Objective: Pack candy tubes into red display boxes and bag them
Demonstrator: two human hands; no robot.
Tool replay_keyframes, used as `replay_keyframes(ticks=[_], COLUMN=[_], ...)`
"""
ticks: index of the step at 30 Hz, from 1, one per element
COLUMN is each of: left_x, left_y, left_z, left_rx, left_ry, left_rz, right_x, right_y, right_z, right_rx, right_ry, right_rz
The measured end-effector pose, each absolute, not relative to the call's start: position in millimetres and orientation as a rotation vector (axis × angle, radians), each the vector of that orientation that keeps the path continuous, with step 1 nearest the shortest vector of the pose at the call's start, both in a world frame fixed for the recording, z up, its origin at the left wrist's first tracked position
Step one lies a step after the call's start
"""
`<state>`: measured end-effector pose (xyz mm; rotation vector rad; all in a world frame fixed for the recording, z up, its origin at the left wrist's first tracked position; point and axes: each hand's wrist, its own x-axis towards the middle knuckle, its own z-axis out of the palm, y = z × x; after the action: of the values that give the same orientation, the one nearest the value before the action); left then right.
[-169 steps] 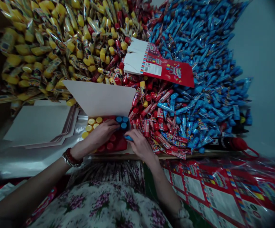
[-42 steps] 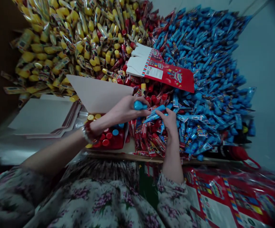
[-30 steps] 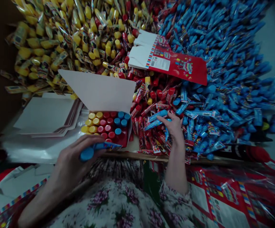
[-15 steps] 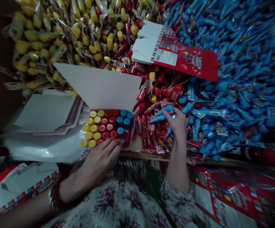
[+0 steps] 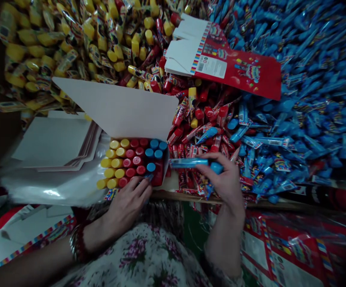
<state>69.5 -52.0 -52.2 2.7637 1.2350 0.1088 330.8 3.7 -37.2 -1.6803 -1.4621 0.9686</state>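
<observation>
As a blue tube (image 5: 189, 162) juts leftward, gripped by the right hand (image 5: 223, 179), the left hand (image 5: 131, 196) bends over the near edge of the box (image 5: 159, 175); whether its fingers pinch anything, I cannot tell. Box-filling seems in hand, and the next move probably calls for standing the tube upright in the unfilled corner, which the left fingers crowd. Red tubes (image 5: 187, 181) lie beneath the right grip, a blue heap (image 5: 310, 79) rightward.

1. Here's the table (image 5: 170, 184) on my screen, bare strip near the middle.
2. Near left, I've got clear plastic sheeting (image 5: 50, 189).
3. Near middle, the open box (image 5: 158, 174).
4. Heaped beyond: yellow packets (image 5: 53, 40) left, red packets (image 5: 199, 114) middle, blue packets (image 5: 310, 87) right.
</observation>
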Motion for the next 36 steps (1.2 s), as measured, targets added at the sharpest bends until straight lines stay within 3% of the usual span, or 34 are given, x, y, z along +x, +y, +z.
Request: replay_keyframes(ticks=[2, 8, 16, 21, 25, 29, 36], left_x=[75.5, 85.4, 89.8, 84.2, 79.4, 72.6, 70.6], left_y=[-54.3, -65.6, -37.9, -14.7, -8.5, 2.0, 11.2], left_z=[-55.4, -57.6, -30.8, -25.5, -30.2, -32.0, -25.8], left_rx=[2.758, 2.716, 2.724, 2.609, 2.59, 2.569, 2.854], left_ry=[1.261, 1.296, 1.132, 1.18, 1.159, 1.148, 0.94], left_rz=[0.0, -0.223, -0.332, -0.344, -0.347, -0.271, -0.363], right_x=[311.0, 268.1, 239.4, 219.9, 233.2, 255.2, 261.3], right_y=[-2.7, -2.8, 9.2, 25.6, 29.8, 22.5, 2.2], right_z=[-42.8, -64.7, -37.8, -41.0, -58.9, -80.4, -86.0], right_rx=[-1.587, -1.524, -1.749, -1.717, -1.563, -1.339, -1.475], right_ry=[-1.599, -2.115, -2.685, -2.778, -2.597, -2.053, -1.36], right_rz=[1.052, 0.822, 0.487, 0.482, 0.736, 1.022, 1.069])
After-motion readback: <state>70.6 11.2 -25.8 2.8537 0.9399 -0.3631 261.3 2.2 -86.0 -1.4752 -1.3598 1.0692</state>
